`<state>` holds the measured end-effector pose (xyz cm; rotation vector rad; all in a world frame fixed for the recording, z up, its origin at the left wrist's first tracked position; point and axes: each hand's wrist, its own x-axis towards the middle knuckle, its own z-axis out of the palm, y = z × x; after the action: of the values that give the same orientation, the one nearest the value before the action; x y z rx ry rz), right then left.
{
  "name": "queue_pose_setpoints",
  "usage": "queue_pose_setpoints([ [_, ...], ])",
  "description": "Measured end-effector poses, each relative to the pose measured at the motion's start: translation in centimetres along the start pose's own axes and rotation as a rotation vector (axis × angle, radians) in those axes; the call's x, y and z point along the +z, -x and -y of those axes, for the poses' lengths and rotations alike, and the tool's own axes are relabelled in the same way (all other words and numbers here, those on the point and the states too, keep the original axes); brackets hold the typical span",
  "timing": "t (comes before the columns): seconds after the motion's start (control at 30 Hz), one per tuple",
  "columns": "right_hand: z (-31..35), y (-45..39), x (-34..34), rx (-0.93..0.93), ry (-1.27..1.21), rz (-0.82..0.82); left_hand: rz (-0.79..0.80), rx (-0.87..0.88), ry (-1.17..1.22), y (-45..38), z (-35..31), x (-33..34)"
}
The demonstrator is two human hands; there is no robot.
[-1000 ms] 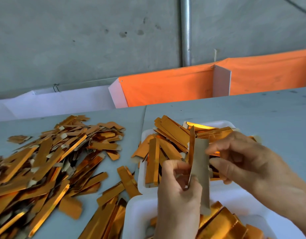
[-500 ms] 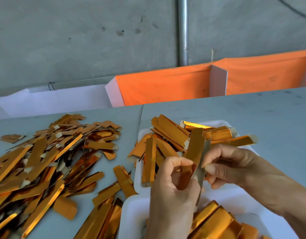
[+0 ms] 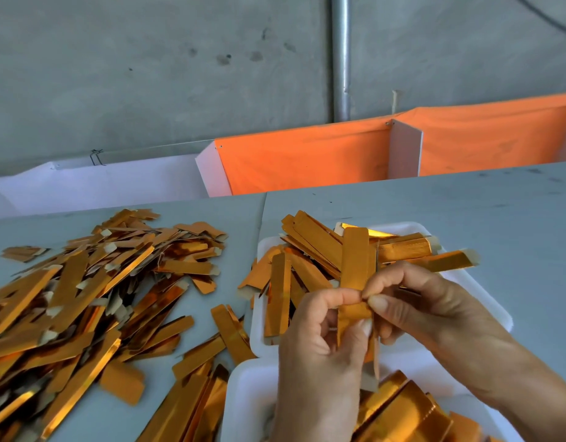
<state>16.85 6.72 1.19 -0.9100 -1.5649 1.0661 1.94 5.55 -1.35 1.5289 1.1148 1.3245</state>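
Orange-gold foil card is recorded as the material of the held strip (image 3: 355,263), a narrow, flat piece. Its glossy, mirror-like face is turned to the camera, and its upper end has rounded corners. A dull grey-beige reverse is seen along its lower right edge.

The strip is held above the far white tray (image 3: 487,301), over the loose strips lying there, and its lower end hangs over the near white tray (image 3: 246,397). Its long axis is set nearly upright in the view. The rounded end is pointed up and away from the person, toward the wall (image 3: 147,74), and the other end is pointed down toward the person.

The strip is pinched at mid-length by the left hand (image 3: 320,339), between thumb and forefinger. It is pinched at the same height on its right edge by the right hand (image 3: 434,311). The two hands are found together, fingertips touching.

The middle of the strip is covered by fingers and its lower part is masked by the left thumb, so any fold there cannot be determined. The pile of strips (image 3: 84,298) on the table (image 3: 466,212) is cut off at the left edge.
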Motion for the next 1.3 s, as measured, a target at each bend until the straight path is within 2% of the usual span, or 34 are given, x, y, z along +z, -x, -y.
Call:
queue_pose_setpoints([
  [0.1,-0.3,0.0,0.6,-0.004,-0.023,-0.062,0.019,0.029,-0.030,0.1,-0.4,-0.2],
  [0.23,-0.5,-0.3,0.6,0.129,-0.063,-0.141,0.036,0.030,-0.081,0.2,-0.8,-0.4],
  [0.4,-0.3,-0.2,0.2,0.223,-0.186,-0.117,0.028,-0.045,-0.026,0.4,-1.1,-0.4],
  [0.5,-0.2,0.0,0.5,0.217,-0.218,-0.083,0.056,-0.080,0.024,0.3,-1.2,-0.6],
  [0.6,-0.5,0.1,0.6,0.197,-0.198,-0.068,0.073,-0.074,-0.031,0.3,-1.2,-0.7],
  [0.73,-0.5,0.4,0.9,0.189,-0.189,-0.119,0.068,-0.078,-0.083,0.4,-1.0,-0.6],
  [0.9,-0.5,0.0,2.0,0.223,-0.110,-0.294,0.086,-0.093,-0.150,1.1,-1.0,0.6],
  [1.0,-0.6,-0.3,1.9,0.264,0.049,-0.250,0.082,-0.146,-0.135,0.6,-0.9,0.6],
  [1.1,-0.8,-0.4,0.3,0.292,0.081,-0.214,0.146,-0.195,-0.082,-0.1,-0.8,0.1],
  [1.23,-0.8,-0.7,-2.8,0.239,-0.136,-0.262,0.225,-0.364,0.088,-0.7,-0.2,-0.5],
  [1.3,-0.9,-0.8,-3.8,0.238,-0.225,-0.224,0.244,-0.459,0.208,-1.0,0.0,-0.7],
])
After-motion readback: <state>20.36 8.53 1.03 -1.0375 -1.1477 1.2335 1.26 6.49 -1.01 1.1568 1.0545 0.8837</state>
